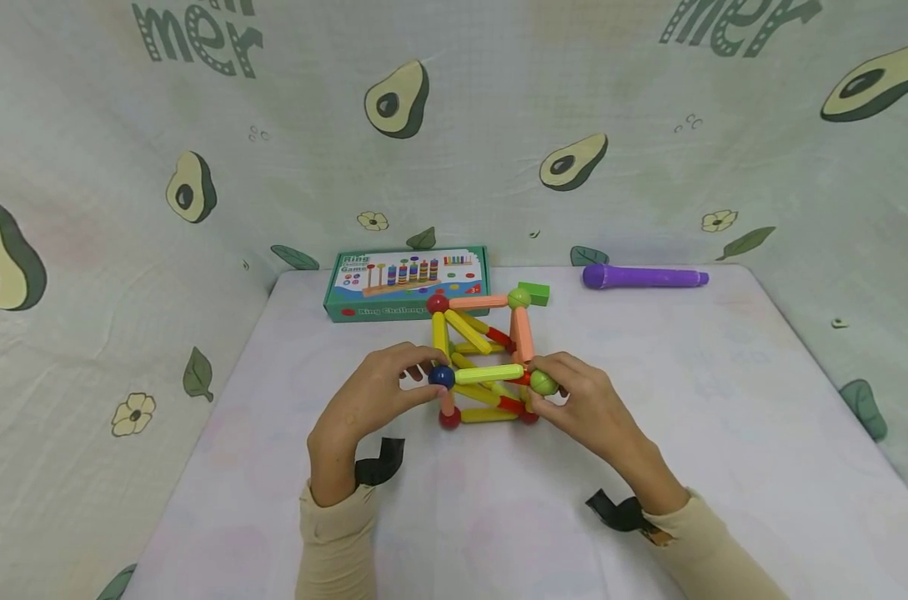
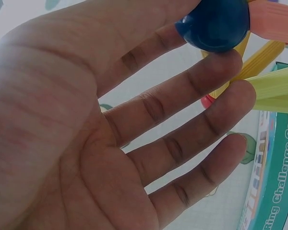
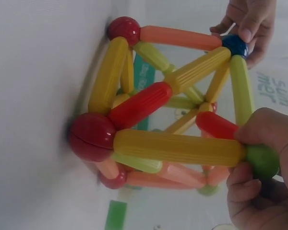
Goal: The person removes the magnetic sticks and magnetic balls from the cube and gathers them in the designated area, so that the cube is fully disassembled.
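Note:
A box-shaped frame of coloured rods and balls stands on the table, with a red ball [image 3: 92, 137] at a near bottom corner. At its upper near left corner, my left hand [image 1: 378, 385] pinches a blue ball [image 1: 442, 377] between thumb and fingers; the other fingers spread out in the left wrist view. My right hand [image 1: 590, 402] grips a green ball [image 1: 544, 383] at the upper near right corner. A light green rod [image 1: 489, 374] spans these two balls. Below the green ball runs a yellow rod [image 3: 177, 146]. Diagonals of joined red and yellow rods cross the sides.
Behind the frame lies a green Ring Challenge game box [image 1: 404, 283], with a small green block [image 1: 534, 292] at its right. A purple microphone-shaped stick [image 1: 644, 277] rests at the back right. Fabric printed with avocados [image 1: 397, 98] hangs behind the white-covered table [image 1: 273, 508].

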`<state>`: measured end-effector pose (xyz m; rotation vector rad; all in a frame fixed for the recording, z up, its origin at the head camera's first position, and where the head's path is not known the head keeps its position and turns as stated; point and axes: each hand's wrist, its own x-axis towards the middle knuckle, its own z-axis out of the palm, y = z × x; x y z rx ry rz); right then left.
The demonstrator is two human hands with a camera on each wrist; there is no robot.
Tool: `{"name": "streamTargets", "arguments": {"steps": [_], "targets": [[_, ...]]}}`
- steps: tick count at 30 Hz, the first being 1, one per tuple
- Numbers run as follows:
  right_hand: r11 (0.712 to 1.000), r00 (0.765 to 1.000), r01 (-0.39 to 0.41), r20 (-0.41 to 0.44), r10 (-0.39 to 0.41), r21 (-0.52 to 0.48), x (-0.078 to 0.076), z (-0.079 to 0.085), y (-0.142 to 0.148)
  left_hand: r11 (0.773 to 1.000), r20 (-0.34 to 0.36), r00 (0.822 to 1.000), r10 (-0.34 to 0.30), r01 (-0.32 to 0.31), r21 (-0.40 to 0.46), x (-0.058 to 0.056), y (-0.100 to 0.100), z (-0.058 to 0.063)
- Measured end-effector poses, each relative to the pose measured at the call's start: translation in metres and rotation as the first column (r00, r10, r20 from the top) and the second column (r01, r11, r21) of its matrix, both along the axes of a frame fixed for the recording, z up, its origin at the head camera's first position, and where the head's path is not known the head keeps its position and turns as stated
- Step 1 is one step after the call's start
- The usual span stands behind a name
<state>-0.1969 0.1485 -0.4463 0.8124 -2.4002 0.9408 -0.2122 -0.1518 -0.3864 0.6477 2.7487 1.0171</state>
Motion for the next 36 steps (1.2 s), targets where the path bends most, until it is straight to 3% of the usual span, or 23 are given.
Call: {"name": "streamTargets", "arguments": {"steps": [13,27,36], "targets": [[0.998,0.997,-0.006,-0.075,0.001,-0.068,-0.002,-0.008,0.0,1.0,-0.026,1.0,-0.017,0.017,0.001,0.0,0.001,-0.001],[0.992,0.998,0.001,-0.063,-0.009,-0.125,-0.003,0.004,-0.001,1.0,-0.015,1.0,-0.005,0.005,-0.021,-0.001,0.0,0.0],[0.981,0.993,0.112,-0.007,-0.115,-0.16,-0.009,0.013,0.019,1.0,-0.028,0.999,-0.016,0.016,-0.025,-0.001,0.001,-0.001]]}}
